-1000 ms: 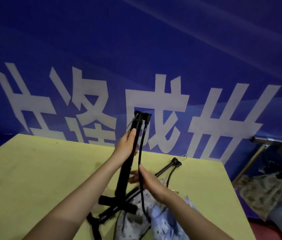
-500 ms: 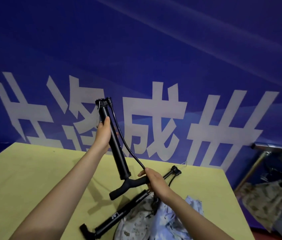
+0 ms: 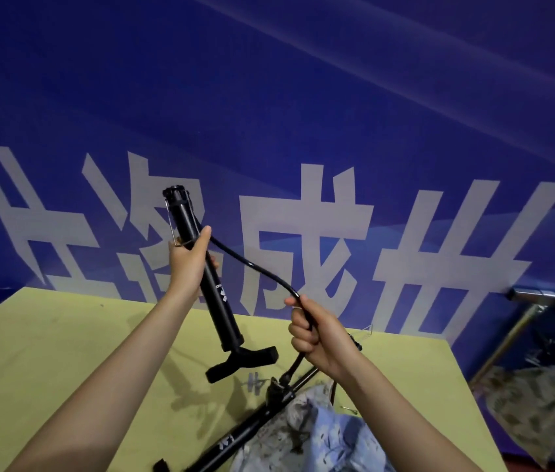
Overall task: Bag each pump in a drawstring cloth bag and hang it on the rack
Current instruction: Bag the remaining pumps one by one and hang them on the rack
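Observation:
My left hand [image 3: 187, 264] grips the barrel of a black pump [image 3: 216, 294], held upside down above the table with its T-handle [image 3: 242, 362] at the bottom. The pump's black hose [image 3: 252, 267] arcs from the top end to my right hand [image 3: 317, 338], which is curled round it. A second black pump [image 3: 252, 427] lies flat on the yellow table [image 3: 48, 352] near the front. Patterned cloth bags [image 3: 317, 437] lie crumpled beside it, under my right forearm.
A blue banner [image 3: 269, 114] with large white characters forms the wall behind the table. At the right stands a metal rack [image 3: 548, 296] with patterned bags [image 3: 535, 403] hanging below its bar. The table's right edge runs close to the rack.
My left hand has raised and tilted the pump, handle end down. My right hand left the T-handle and now holds the hose farther right, pulling it away from the barrel.

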`<state>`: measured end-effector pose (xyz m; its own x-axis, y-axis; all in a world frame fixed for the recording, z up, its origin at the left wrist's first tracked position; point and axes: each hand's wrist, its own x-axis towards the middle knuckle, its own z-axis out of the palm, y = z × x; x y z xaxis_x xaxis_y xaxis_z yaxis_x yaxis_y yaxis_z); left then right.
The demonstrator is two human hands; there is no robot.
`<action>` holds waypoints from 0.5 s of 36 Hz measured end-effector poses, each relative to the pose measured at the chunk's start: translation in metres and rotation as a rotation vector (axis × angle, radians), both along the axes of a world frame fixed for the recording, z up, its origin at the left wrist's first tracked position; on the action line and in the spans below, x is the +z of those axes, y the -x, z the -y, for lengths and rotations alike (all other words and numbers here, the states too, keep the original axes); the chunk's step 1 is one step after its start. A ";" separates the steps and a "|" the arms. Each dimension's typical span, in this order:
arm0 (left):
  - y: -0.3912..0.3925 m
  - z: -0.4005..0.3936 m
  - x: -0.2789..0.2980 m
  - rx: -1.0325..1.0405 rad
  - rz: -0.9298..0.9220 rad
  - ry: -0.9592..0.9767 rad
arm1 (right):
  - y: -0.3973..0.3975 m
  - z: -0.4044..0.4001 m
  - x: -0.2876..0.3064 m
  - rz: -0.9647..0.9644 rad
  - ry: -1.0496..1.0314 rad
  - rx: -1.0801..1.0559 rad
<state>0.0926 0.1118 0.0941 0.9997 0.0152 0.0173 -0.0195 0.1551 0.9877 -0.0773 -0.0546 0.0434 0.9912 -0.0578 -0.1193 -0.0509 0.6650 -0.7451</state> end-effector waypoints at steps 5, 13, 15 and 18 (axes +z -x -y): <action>-0.004 0.006 -0.004 0.030 -0.052 0.053 | -0.002 0.005 -0.003 -0.041 0.209 -0.054; -0.005 0.023 -0.015 -0.067 -0.126 0.146 | 0.001 0.007 -0.017 -0.242 0.713 -0.128; -0.005 0.027 -0.019 -0.071 -0.151 0.150 | 0.004 0.004 -0.021 -0.244 0.768 -0.116; -0.004 0.030 -0.024 -0.124 -0.208 0.203 | 0.010 -0.001 -0.027 -0.223 0.821 -0.073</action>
<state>0.0970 0.0821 0.0700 0.9759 -0.1251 -0.1789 0.2114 0.3379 0.9171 -0.0872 -0.0536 0.0165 0.9401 -0.2738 -0.2033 -0.2315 -0.0748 -0.9700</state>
